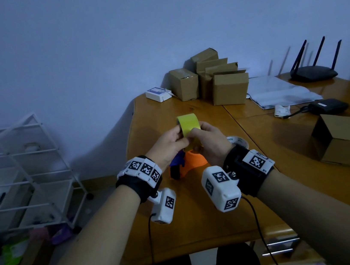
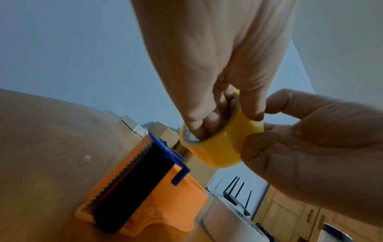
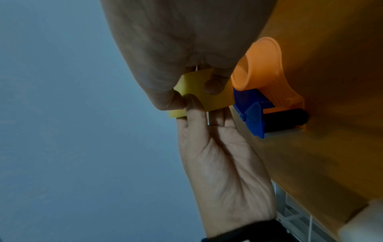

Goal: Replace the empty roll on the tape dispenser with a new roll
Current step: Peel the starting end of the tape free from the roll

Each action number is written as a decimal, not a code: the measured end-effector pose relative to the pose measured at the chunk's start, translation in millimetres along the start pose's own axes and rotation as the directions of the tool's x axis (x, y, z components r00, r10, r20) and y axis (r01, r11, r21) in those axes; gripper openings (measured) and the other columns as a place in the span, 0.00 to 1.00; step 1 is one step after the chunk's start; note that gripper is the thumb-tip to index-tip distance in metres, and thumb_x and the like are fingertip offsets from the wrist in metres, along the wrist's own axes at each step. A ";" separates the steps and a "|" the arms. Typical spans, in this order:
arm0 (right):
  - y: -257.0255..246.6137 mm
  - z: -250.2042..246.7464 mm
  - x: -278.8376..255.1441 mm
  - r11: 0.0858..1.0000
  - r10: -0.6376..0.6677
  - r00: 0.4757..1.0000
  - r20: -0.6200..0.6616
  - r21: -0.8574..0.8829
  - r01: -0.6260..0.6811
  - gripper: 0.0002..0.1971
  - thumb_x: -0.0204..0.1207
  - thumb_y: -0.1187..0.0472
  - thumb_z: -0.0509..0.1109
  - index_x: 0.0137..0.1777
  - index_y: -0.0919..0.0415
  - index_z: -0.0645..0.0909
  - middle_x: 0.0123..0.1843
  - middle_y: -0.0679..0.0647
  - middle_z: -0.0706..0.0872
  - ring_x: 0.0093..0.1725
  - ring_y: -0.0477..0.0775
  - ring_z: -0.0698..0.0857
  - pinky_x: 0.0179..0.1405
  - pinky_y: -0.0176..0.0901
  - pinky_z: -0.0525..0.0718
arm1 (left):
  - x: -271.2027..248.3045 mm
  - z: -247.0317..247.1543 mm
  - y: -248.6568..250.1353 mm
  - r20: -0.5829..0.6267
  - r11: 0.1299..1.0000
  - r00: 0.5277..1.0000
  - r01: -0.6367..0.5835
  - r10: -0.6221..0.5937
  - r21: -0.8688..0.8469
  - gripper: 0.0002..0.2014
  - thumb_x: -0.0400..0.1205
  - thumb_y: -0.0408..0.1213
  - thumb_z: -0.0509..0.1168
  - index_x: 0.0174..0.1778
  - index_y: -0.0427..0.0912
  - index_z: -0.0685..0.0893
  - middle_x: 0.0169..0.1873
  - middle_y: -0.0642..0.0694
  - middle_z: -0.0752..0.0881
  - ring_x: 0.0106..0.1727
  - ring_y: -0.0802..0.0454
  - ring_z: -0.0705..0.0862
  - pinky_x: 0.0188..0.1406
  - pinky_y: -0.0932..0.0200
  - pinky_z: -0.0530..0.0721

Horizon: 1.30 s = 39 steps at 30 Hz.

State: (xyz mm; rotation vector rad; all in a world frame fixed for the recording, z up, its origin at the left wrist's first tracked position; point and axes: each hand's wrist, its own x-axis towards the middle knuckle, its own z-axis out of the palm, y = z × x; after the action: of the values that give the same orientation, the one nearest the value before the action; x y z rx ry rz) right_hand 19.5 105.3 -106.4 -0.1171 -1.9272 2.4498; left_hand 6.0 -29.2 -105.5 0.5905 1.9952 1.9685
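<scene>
Gripping the yellow tape roll (image 1: 188, 123) w/ both hands — left hand (image 1: 167, 145), right hand (image 1: 210, 141) — above the orange dispenser (image 1: 193, 163).

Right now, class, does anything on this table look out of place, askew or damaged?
Nothing looks damaged or spilled. The orange dispenser lies on its side, hub bare, while both hands hold the yellow roll above it, as expected mid-swap.

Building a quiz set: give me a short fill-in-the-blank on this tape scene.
1. Both hands hold a roll of tape whose colour is ____.
2. The orange tape dispenser lies on the ____.
3. The left hand has fingers pushed inside the roll's ____.
4. The dispenser's hub carries ____ roll.

Missing: yellow; table; core; no
</scene>
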 end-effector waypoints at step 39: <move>2.4 5.3 1.8 0.995 0.019 1.000 -0.016 -0.094 -0.021 0.13 0.70 0.61 0.73 0.55 0.53 0.80 0.51 0.62 0.83 0.47 0.60 0.78 0.34 0.48 0.73 | 5.7 -8.8 -11.5 0.011 0.992 1.000 -0.025 0.024 0.123 0.22 0.80 0.34 0.64 0.71 0.53 0.79 0.66 0.45 0.86 0.69 0.46 0.83 0.75 0.36 0.74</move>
State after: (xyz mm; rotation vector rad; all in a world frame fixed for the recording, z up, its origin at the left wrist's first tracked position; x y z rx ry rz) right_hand 17.5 99.7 -107.5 -0.1570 -2.0452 2.3632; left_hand -4.1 -34.1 -116.1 0.6537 2.1255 1.8624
